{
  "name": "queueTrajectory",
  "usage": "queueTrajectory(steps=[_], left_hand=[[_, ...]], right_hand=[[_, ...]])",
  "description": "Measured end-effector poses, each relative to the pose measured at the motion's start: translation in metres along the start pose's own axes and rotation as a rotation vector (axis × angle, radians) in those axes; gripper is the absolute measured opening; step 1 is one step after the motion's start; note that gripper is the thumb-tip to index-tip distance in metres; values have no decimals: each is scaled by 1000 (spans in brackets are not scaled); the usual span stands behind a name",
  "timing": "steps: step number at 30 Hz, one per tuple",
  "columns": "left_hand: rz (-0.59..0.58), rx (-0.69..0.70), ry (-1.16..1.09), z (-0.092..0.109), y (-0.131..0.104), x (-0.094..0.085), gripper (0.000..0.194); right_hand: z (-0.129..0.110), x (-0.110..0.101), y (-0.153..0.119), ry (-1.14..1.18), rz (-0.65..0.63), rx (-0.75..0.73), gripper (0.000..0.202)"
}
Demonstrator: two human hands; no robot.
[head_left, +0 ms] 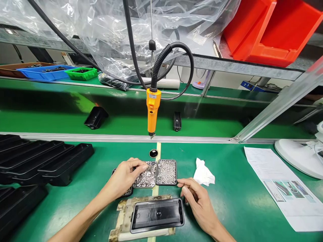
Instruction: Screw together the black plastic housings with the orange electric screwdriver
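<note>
My left hand is over a tray of shiny metal washers, thumb and fingers pinched together; anything between the fingertips is hidden. My right hand is beside the black tray of small metal nuts, its index fingertip at the tray's lower right corner. The thumb is apart from that index finger, the other fingers curl loosely, and I see nothing held. Below both hands, a long black plastic housing lies on a worn, pale fixture. Partly behind my left wrist is a smaller black tray.
A yellow electric screwdriver hangs above the bench. Several black housings stand at left. A round black part, a crumpled white cloth and a printed sheet lie on the green bench. Red bins sit on the shelf.
</note>
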State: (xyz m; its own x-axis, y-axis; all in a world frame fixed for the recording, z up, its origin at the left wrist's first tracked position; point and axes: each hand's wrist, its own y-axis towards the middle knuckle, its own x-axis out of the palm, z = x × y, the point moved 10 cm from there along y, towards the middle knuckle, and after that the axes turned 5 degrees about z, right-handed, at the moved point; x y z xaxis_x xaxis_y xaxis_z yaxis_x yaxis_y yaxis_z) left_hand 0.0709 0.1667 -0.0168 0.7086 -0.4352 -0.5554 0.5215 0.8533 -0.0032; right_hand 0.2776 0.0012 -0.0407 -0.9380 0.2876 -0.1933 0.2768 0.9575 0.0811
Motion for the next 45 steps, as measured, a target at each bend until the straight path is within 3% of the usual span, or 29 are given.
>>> queueTrajectory(steps=[8,13,16,19,21,25,31,34,39,45], left_hand=[[-110,-129,-149,9,-24,-4,53],[-54,-111,-102,7,-26,-5,51],[35,-27,-19,10,-19,-8,44],[93,83,54,25,-22,-15,35],[55,152,81,40,-32,-15,31],[-149,374,168,81,-68,0,24],[-133,624,421,122,-96,6,19],[-203,662,456,125,-100,18,27],[-215,636,560,110,-96,31,29],[-191,727,563,114,-101,24,22]], right_hand=[[3,-1,-1,-13,3,18,33],[5,0,0,-35,2,23,34],[5,1,0,-49,4,12,33],[4,1,0,-63,7,1,32],[2,0,0,-75,6,-8,32],[-1,0,0,-116,2,-20,31],[-3,1,2,-150,1,-29,31],[-2,1,2,-161,-2,-30,30],[-1,1,1,-150,-2,-26,29],[-3,1,2,-163,-1,-38,29]])
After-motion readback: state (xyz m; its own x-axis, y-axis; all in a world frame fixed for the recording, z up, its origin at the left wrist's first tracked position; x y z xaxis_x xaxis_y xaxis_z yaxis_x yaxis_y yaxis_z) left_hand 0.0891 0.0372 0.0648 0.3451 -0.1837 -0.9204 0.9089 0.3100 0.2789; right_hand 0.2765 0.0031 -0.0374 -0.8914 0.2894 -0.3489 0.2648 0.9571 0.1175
